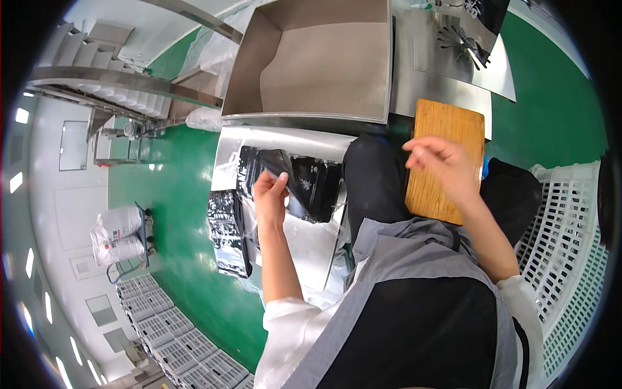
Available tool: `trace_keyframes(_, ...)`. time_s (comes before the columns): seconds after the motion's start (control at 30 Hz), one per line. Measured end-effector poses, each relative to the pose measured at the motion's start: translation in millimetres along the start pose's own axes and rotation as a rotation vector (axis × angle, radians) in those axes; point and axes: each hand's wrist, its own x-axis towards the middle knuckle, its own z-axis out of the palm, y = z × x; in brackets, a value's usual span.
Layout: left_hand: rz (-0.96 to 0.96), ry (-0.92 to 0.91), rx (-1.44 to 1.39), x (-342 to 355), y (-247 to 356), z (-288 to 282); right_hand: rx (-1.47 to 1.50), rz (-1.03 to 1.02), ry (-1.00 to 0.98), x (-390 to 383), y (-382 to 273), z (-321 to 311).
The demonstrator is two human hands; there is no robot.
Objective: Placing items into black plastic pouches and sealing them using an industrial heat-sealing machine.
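Observation:
My left hand (270, 194) pinches the edge of a black plastic bag (277, 162), lifting it from a stack of black printed bags (317, 188) on the metal table (298, 249). Another pile of glossy black bags (228, 233) lies at the table's left edge, beside my left forearm. Over the wooden board (447, 123), which rests between my knees, hovers my right hand (444, 165). Its fingers are loosely bent and apart, with nothing visible in them.
A large steel tray (317, 120) stands ahead. Cutlery-like black pieces (461, 45) lie on a metal surface at the far right. White perforated baskets (557, 214) stand to my right. At left are a trolley with white sacks (123, 233) and a row of crates (175, 330).

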Motion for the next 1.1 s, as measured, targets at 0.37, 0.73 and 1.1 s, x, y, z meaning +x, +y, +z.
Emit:
trace_keyframes(0.37,0.843,-0.136,0.162,-96.6,33.0,168.5,-0.683,-0.771,-0.113,-32.3,-48.1,4.9)
trace_keyframes(0.73,0.932,-0.491,0.472,-96.3,34.2,204.9,-0.571,-0.514,-0.155,-57.0,-40.2,-46.7)
trace_keyframes(1.1,0.730,-0.603,0.557,-84.6,56.2,233.6,-0.605,-0.409,-0.122,-59.9,-9.6,-68.9)
